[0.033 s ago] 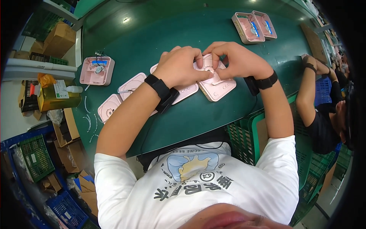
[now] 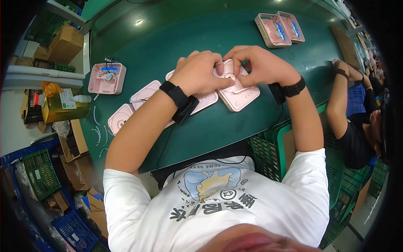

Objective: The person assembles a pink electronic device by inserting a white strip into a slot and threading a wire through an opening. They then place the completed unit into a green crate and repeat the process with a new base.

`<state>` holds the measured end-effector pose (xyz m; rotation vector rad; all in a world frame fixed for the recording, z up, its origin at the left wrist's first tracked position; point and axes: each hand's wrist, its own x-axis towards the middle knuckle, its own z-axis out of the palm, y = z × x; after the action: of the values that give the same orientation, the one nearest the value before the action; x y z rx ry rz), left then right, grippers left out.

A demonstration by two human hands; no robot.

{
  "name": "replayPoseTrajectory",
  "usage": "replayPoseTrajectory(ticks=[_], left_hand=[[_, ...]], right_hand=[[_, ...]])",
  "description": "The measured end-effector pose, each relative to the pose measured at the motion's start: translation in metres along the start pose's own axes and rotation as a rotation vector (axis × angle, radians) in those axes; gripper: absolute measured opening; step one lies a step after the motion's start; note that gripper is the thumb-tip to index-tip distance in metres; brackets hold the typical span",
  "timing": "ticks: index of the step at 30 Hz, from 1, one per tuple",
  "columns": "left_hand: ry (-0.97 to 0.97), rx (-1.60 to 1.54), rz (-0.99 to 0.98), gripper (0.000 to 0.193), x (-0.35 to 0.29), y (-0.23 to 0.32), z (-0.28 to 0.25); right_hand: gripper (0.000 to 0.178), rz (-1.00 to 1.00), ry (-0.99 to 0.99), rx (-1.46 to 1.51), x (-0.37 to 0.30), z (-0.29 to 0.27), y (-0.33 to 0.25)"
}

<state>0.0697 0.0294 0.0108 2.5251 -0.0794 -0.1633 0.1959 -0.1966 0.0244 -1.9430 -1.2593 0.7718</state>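
A pale pink plastic casing (image 2: 241, 99) with rounded corners lies on the green worktable, and both my hands meet over its far part. My left hand (image 2: 199, 74) has its fingers bent and its thumb pressed near a small round fitting (image 2: 231, 77). From the other side my right hand (image 2: 264, 65) pinches, thumb and fingertips close to that fitting. Whatever small part lies between the fingertips is too hidden to name. More pink casings, such as a panel (image 2: 147, 91) and another with a round recess (image 2: 120, 119), lie in a row, partly under my left forearm.
An open pink box with wires and a blue part (image 2: 107, 78) stands at the left; two similar boxes (image 2: 273, 31) stand far right. Clear curved tube pieces (image 2: 97, 135) lie by the left edge. A yellow-green can (image 2: 63, 107) stands beyond it. Another person's arm (image 2: 337, 96) is at right.
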Motion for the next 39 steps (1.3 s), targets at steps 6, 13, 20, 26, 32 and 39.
replayPoseTrajectory(ticks=[6,13,20,26,32,39], left_hand=[[-0.298,0.025,-0.186,0.051,0.022,0.02,-0.015],[-0.398,-0.182,-0.261,0.059,0.033,0.013,-0.019],[-0.381,-0.22,-0.319,0.072,0.034,0.021,-0.023],[-0.349,-0.086,-0.257,0.052,0.023,0.036,-0.025],[0.245,0.123,0.259,0.031,0.014,0.011,-0.004],[0.189,0.148,0.278,0.02,0.035,0.014,0.002]], right_hand=[[0.018,-0.002,-0.013,0.012,0.002,-0.001,0.012],[0.02,-0.016,-0.017,0.037,0.003,-0.004,0.016],[0.017,0.038,-0.061,0.104,0.006,-0.008,0.015],[0.017,0.005,-0.026,0.076,0.003,-0.003,0.023],[0.023,0.126,0.153,-0.219,0.0,-0.017,0.021],[0.031,0.242,0.191,-0.129,0.0,-0.022,0.029]])
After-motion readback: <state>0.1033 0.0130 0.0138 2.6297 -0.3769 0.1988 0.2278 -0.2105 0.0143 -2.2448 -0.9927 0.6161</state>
